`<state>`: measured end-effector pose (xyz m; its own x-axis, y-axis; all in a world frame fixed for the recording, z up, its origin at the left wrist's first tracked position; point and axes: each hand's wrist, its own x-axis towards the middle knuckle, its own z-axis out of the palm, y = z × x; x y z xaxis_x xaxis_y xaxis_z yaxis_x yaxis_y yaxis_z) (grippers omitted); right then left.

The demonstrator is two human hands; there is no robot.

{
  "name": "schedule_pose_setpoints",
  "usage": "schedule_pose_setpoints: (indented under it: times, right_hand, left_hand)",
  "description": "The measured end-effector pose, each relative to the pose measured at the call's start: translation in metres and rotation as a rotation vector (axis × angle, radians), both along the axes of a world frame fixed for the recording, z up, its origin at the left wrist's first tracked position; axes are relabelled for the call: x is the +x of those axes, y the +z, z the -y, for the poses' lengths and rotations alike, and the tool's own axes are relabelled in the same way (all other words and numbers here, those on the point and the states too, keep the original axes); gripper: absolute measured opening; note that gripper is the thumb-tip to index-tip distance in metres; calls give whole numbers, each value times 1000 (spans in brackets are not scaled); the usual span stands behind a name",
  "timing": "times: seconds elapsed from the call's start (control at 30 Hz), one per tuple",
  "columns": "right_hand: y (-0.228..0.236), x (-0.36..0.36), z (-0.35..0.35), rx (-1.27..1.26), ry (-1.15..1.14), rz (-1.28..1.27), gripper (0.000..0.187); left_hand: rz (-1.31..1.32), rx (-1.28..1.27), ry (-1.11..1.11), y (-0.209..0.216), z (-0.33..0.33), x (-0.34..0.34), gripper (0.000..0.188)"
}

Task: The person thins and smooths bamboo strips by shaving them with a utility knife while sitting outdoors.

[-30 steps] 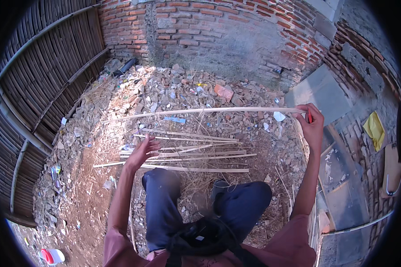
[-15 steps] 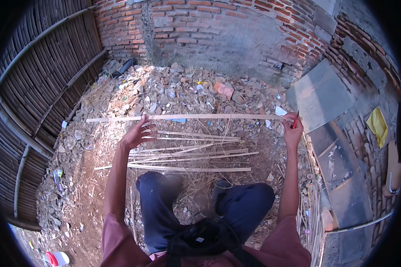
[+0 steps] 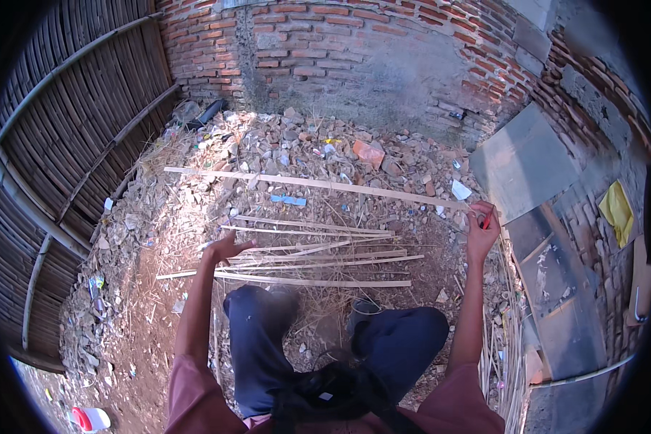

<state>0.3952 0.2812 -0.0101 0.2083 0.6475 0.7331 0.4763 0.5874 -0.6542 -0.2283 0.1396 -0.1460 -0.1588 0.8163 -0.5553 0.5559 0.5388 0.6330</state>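
A long, thin bamboo strip (image 3: 325, 185) stretches across the view, its far end pointing left over the rubble. My right hand (image 3: 481, 230) pinches it by its right end. The same hand also has a red-handled tool (image 3: 487, 219), perhaps a knife, tucked in its fingers; its blade is hard to make out. Apart from the strip, my left hand (image 3: 223, 249) is open, with fingers spread above the left ends of several loose bamboo strips (image 3: 318, 281). Those lie roughly side by side on the ground in front of my knees.
Broken stones and litter cover the ground up to a brick wall (image 3: 325, 43). A bamboo slat fence (image 3: 79, 123) rises at left. Flat grey boards (image 3: 524, 163) and a yellow wrapper (image 3: 616, 213) lie at right, near long thin strips (image 3: 512, 354). A red-and-white container (image 3: 90, 419) sits lower left.
My left hand has let go of the long strip and dropped toward me. The strip's left end has swung away and slightly right, while my right hand still grips its other end.
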Motion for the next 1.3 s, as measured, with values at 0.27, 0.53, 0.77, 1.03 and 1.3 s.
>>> schedule_pose_setpoints:
  times: [0.27, 0.53, 0.77, 1.03, 1.3]
  right_hand:
    - [30, -13, 24, 111, 58, -15, 27]
    - [-10, 16, 4, -341, 172, 241, 24]
    - [-96, -13, -3, -891, 395, 123, 38]
    - [-126, -28, -28, -621, 399, 442, 43]
    - [47, -157, 10, -484, 696, 277, 35]
  left_hand:
    - [784, 351, 180, 45, -13, 30, 88]
    - [1003, 756, 363, 55, -35, 51, 80]
    - [1068, 928, 530, 80, -19, 42, 45]
    - [711, 946, 344, 132, -27, 65, 26]
    - [551, 857, -8, 127, -41, 108, 30]
